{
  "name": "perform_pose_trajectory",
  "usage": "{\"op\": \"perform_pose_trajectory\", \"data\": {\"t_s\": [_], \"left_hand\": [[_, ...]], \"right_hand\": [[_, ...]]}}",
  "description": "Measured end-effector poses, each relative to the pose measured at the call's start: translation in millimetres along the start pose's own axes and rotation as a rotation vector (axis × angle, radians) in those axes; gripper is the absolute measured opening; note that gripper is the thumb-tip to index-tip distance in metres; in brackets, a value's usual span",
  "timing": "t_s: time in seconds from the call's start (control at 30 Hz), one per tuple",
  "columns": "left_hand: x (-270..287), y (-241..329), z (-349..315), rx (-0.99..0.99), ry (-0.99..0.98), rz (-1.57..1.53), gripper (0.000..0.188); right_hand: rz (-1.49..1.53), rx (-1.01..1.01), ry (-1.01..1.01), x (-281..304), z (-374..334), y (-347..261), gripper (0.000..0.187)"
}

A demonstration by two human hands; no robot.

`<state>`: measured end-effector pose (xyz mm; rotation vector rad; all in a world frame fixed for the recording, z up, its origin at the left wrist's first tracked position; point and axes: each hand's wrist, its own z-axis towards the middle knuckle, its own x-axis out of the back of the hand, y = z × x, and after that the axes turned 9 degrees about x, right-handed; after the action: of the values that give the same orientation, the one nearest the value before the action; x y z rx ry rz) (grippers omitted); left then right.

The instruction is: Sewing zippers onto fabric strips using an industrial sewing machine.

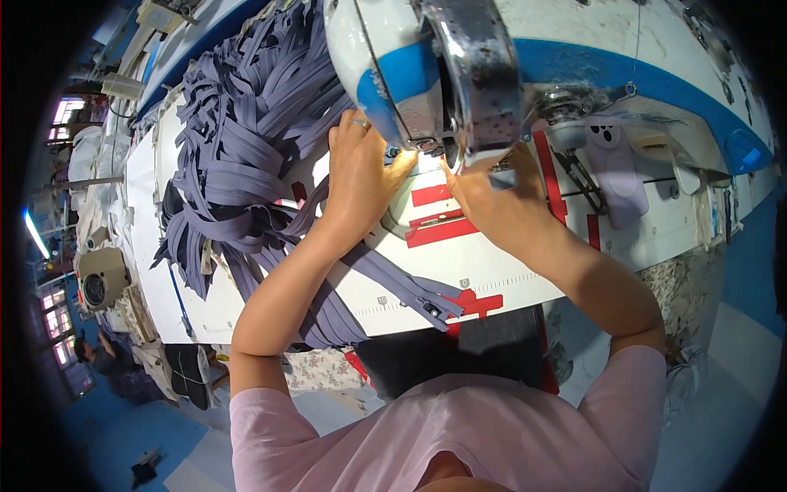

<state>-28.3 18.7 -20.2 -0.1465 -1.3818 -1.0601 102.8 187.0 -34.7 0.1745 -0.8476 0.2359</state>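
Observation:
A white and blue sewing machine (385, 74) stands over the table, its needle area partly hidden by the metal parts in front. My left hand (357, 180) is left of the needle, wearing a ring. Its thumb and fingers close on the dark end of a zipper (393, 152). Right of the needle, my right hand (504, 197) has its thumb and index finger close to the presser foot; the machine head covers its other fingers, and what they pinch is hidden. Beside my left hand lies a heap of grey-purple zippers (238, 139), several of them trailing over the front edge.
Red tape strips (443, 232) mark the white tabletop (508, 279), which has a printed ruler along its front. A lilac phone case (615, 176) lies at the right beside a black slotted metal piece (580, 182). Further left, another person (115, 361) is near other machines.

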Motion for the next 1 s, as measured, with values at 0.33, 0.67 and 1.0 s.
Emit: {"op": "perform_pose_trajectory", "data": {"t_s": [0.33, 0.67, 1.0], "left_hand": [[-1, -1, -2, -0.023, -0.03, 0.03, 0.031], [1, -1, 0, 0.131, -0.155, -0.105, 0.032], [70, -1, -10, 0.093, -0.282, 0.131, 0.012]], "right_hand": [[0.052, -0.058, 0.029, -4, 3, 1, 0.007], [0.136, -0.09, 0.019, -3, -1, 10, 0.004], [0.991, -0.013, -0.517, 66, 20, 26, 0.008]]}}
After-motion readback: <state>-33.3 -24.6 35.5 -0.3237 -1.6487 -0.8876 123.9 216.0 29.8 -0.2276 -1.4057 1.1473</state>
